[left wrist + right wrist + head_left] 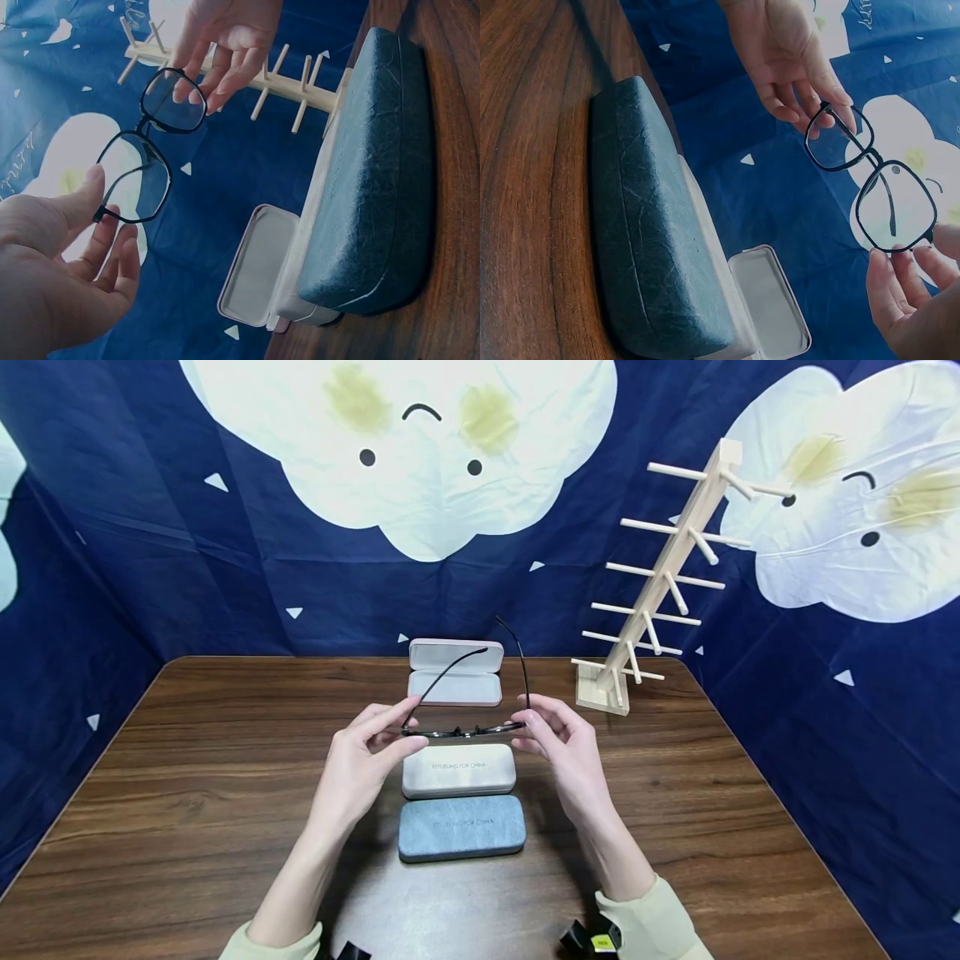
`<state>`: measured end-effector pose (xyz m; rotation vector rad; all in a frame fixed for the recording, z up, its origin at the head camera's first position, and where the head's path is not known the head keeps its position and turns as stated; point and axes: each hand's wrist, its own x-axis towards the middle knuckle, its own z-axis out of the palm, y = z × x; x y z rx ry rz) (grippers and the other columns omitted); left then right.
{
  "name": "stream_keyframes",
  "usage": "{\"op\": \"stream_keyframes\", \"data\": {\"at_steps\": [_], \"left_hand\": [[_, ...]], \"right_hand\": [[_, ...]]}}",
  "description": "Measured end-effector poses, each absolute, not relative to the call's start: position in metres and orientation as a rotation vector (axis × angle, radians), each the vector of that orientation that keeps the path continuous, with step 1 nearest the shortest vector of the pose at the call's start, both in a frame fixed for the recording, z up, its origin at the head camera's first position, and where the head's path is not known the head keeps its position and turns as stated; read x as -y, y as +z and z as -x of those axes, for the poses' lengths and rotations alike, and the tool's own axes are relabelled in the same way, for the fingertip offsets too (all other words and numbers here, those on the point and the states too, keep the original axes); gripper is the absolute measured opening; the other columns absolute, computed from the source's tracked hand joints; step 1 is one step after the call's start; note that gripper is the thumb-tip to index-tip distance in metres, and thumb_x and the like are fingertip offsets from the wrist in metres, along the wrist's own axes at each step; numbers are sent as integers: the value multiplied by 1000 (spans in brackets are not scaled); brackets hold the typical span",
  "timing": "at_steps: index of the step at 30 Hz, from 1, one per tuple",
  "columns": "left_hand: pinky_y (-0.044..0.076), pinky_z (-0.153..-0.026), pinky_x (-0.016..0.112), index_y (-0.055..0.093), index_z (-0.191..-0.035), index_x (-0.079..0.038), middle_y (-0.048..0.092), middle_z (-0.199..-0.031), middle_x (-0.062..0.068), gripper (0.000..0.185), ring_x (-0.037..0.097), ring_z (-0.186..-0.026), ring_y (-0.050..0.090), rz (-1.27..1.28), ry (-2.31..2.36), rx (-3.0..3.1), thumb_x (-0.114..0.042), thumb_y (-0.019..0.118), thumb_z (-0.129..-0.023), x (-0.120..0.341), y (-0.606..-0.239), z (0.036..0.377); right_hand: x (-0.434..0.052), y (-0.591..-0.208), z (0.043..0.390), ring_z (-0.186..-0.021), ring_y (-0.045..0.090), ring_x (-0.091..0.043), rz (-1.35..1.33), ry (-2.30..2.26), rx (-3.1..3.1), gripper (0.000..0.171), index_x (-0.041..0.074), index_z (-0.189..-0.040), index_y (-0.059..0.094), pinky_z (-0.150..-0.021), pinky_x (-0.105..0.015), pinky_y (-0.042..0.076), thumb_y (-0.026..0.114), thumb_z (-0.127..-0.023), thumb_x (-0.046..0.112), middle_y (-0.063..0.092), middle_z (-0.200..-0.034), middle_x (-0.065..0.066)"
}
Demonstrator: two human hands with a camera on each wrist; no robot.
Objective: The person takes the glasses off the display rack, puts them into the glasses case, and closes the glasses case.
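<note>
Black-framed glasses (461,730) hang in the air above the table, temples unfolded and pointing away from me. My left hand (407,735) pinches the left end of the frame between thumb and fingers. My right hand (527,727) pinches the right end. In the left wrist view the glasses (154,146) span from my left hand (97,206) up to my right hand (206,90). The right wrist view shows the glasses (870,176) between both hands too. Just beyond the glasses an open pale pink case (455,673) lies with nothing in it.
A closed beige case (459,770) and a closed blue-grey case (461,827) lie below my hands on the brown wooden table (187,793). A wooden peg rack (660,585) stands at the back right. A blue cloth with white clouds surrounds the table.
</note>
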<state>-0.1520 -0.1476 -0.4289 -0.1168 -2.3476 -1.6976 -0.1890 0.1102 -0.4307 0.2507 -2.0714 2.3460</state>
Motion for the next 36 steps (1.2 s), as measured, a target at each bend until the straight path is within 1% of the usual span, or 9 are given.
{"op": "stream_keyframes", "data": {"at_steps": [4, 8, 12, 15, 19, 21, 25, 30, 36], "left_hand": [[52, -85, 11, 69, -136, -26, 71, -112, 6, 47, -1, -95, 66, 104, -1692, 2364, -18, 80, -91, 148, -429, 152], [51, -87, 11, 70, -135, -25, 72, -113, 6, 44, -1, -97, 66, 101, -1690, 2368, -20, 79, -92, 148, -430, 152], [52, -87, 10, 71, -132, -23, 73, -113, 5, 41, -2, -95, 67, 101, -1687, 2362, -20, 79, -92, 147, -430, 151], [53, -87, 10, 72, -130, -23, 73, -113, 3, 40, -2, -94, 67, 102, -1685, 2359, -20, 79, -92, 147, -430, 151], [52, -86, 10, 73, -129, -25, 73, -112, 3, 38, -1, -93, 67, 103, -1679, 2357, -20, 79, -91, 147, -430, 151], [52, -85, 10, 74, -128, -24, 73, -112, 3, 37, -1, -92, 66, 107, -1676, 2354, -20, 79, -91, 148, -431, 152], [53, -84, 10, 75, -126, -23, 74, -112, 3, 36, 0, -91, 66, 117, -1674, 2348, -19, 79, -91, 148, -430, 152], [53, -83, 11, 75, -125, -22, 74, -112, 5, 34, 1, -90, 66, 126, -1672, 2340, -18, 79, -91, 148, -430, 152], [53, -83, 11, 76, -123, -20, 74, -112, 7, 32, 3, -91, 66, 138, -1675, 2341, -18, 79, -91, 148, -431, 153]], "right_hand": [[-110, -431, 189, -93, 73, -13, -264, 2353, 2074, 33, 1, -133, 63, -85, -35, 64, 64, -102, 13, 72, -106, -13], [-110, -431, 190, -95, 73, -13, -251, 2336, 2096, 36, 6, -136, 63, -86, -37, 64, 65, -102, 16, 72, -107, -7], [-110, -431, 190, -94, 74, -14, -238, 2326, 2108, 39, 9, -140, 62, -86, -39, 64, 66, -101, 13, 72, -111, -4], [-111, -431, 190, -96, 73, -14, -236, 2321, 2117, 42, 10, -142, 61, -86, -41, 64, 66, -100, 11, 72, -114, -4], [-111, -431, 190, -101, 73, -13, -245, 2301, 2144, 46, 12, -144, 59, -86, -40, 64, 68, -99, 11, 71, -118, -6], [-111, -430, 190, -101, 73, -13, -254, 2293, 2152, 48, 13, -145, 59, -87, -41, 63, 68, -98, 10, 70, -121, -9], [-111, -430, 190, -100, 74, -14, -263, 2277, 2162, 49, 14, -145, 59, -87, -40, 63, 69, -97, 8, 68, -129, -13], [-111, -430, 190, -102, 74, -19, -278, 2261, 2165, 51, 13, -146, 58, -86, -35, 64, 69, -97, 6, 64, -137, -16], [-111, -430, 190, -105, 74, -21, -299, 2250, 2171, 52, 9, -148, 56, -86, -35, 64, 69, -97, 6, 62, -141, -16]]}}
